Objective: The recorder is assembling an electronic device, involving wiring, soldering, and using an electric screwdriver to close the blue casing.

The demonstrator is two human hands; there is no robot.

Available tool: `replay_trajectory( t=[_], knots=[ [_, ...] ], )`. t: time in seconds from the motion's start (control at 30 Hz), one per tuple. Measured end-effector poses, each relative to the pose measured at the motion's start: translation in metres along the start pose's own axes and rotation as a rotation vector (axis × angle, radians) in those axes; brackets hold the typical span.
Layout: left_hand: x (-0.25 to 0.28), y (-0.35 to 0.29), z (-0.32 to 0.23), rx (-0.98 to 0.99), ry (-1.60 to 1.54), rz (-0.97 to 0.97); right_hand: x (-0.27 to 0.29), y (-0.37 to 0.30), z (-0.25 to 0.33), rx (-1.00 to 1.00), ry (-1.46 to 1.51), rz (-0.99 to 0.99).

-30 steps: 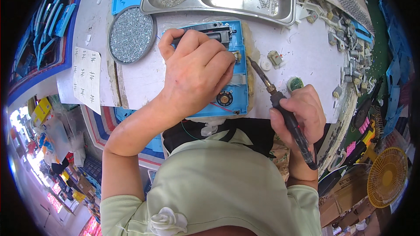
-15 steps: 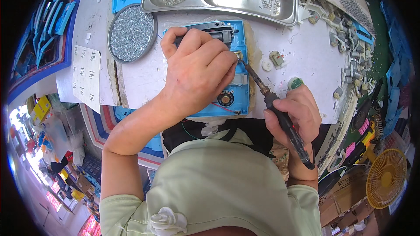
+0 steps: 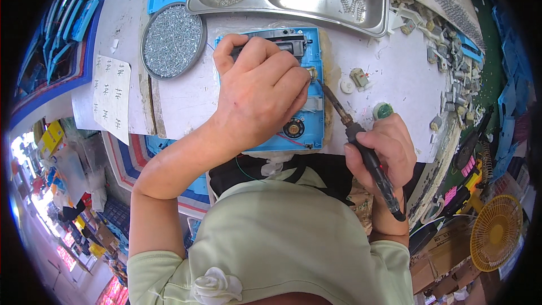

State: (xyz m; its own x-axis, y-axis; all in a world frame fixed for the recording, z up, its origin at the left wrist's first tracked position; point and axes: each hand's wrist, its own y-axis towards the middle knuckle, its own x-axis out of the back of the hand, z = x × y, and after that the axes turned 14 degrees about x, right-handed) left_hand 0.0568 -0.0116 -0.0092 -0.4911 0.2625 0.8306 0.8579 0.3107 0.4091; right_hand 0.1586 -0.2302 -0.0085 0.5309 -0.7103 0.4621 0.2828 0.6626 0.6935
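A blue plastic casing (image 3: 311,120) lies on the table before me, with a round speaker (image 3: 293,128), black parts along its top and thin wires inside. My left hand (image 3: 261,90) rests over the casing, its fingers bent and closed near the casing's right side. Whatever they pinch is hidden under the hand. In my right hand (image 3: 385,149) is a soldering iron (image 3: 370,161), gripped by its black handle. Its tip points up and left to the casing's right edge, close to a small metal part (image 3: 312,72) beside my left fingertips.
Beyond the casing stands a metal tray (image 3: 324,20) with small springs. A round dish (image 3: 174,40) of tiny metal pieces sits to the left, above a paper sheet (image 3: 112,99). Right of the casing are a small grey part (image 3: 358,77), a green-topped round thing (image 3: 383,110) and piled parts (image 3: 451,79).
The soldering iron's tip has drawn back slightly to the right, away from the metal part. My left hand stays over the casing, and the whole view has shifted a little.
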Motion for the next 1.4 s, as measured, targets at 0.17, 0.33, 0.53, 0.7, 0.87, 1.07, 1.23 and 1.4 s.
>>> replay_trajectory(
  t=[0.17, 0.33, 0.53, 0.7, 0.87, 1.07, 1.23, 1.4],
  knots=[
    [0.000, 0.000, 0.000, 0.001, -0.002, 0.003, 0.000, 0.000, 0.000, -0.006, 0.003, -0.011],
    [0.000, 0.000, -0.001, 0.003, 0.001, 0.001, -0.001, 0.000, -0.001, -0.007, 0.010, -0.020],
    [0.001, 0.000, 0.000, 0.003, 0.009, 0.009, 0.000, -0.001, -0.001, -0.006, 0.012, -0.015],
    [0.001, 0.000, -0.001, 0.001, 0.011, 0.000, 0.002, 0.000, -0.001, -0.009, 0.006, -0.018],
    [0.008, 0.000, -0.001, -0.002, -0.002, 0.015, 0.004, 0.000, -0.002, -0.008, -0.001, -0.017],
    [0.057, 0.001, 0.036, 0.128, -0.045, 0.022, 0.015, -0.003, -0.003, -0.045, -0.052, -0.032],
    [0.066, -0.025, 0.078, 0.465, -0.071, 0.059, 0.020, -0.004, -0.007, -0.076, -0.073, -0.036],
    [0.055, -0.021, 0.072, 0.442, -0.149, 0.084, 0.014, 0.008, -0.002, -0.050, -0.063, -0.024]
  ],
)
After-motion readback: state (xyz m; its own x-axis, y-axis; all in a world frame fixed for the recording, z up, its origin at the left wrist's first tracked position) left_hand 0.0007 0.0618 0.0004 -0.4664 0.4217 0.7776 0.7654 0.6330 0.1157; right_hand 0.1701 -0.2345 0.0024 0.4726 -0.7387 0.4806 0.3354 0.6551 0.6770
